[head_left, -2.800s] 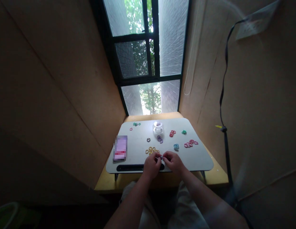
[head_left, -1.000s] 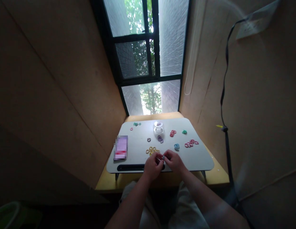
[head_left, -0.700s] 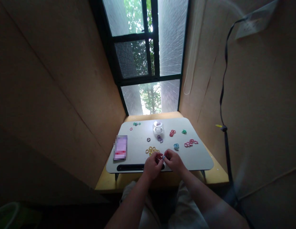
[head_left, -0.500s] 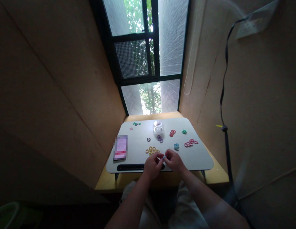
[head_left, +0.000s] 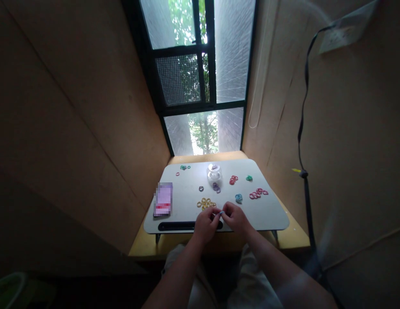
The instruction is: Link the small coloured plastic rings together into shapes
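Observation:
Both hands meet above the front of the small white table (head_left: 183,210). My right hand (head_left: 236,218) pinches a small light-blue hair tie (head_left: 222,213). The fingertips of my left hand (head_left: 206,222) are closed at the left side of the same band; how firmly they grip is too small to tell. Just beyond my left hand lies a group of yellow hair ties (head_left: 204,201). Beyond my right hand is a small pile of blue hair ties (head_left: 239,198).
Purple hair ties (head_left: 216,187) lie before a clear jar (head_left: 214,174). Red (head_left: 233,180), pink (head_left: 258,194) and green ones (head_left: 249,178) lie rightward; more green ones (head_left: 184,167) sit far left. A phone (head_left: 163,199) lies left, a black slot (head_left: 175,225) at the front edge.
Almost nothing differs. Both hands stay in place around the light-blue hair tie, with only a slight shift of the fingers and the view.

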### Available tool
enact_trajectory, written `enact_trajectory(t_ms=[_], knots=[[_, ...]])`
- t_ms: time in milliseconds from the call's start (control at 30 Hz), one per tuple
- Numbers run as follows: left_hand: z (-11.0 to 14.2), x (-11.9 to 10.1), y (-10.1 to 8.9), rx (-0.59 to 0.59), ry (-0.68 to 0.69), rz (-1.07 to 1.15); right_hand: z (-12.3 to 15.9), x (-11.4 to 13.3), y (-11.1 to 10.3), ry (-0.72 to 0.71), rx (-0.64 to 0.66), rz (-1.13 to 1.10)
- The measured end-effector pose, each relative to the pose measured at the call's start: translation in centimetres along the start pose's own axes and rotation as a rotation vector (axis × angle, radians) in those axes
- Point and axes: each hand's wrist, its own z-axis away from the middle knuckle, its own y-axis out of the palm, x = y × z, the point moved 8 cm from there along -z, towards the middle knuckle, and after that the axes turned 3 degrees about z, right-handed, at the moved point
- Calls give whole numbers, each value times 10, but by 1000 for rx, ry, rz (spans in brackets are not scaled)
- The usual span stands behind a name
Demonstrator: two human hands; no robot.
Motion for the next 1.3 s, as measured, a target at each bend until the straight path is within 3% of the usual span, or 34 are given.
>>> enact_trajectory(t_ms=[667, 967, 1300], knots=[[-1, 6, -1, -17, -35, -39, 1, 0, 3, -29, 23, -33], [-2, 6, -2, -37, -72, -50, 1, 2, 6, -68, 103, -92], [-2, 8, -2, -45, -54, -43, 0, 2, 4, -35, 60, -35]])
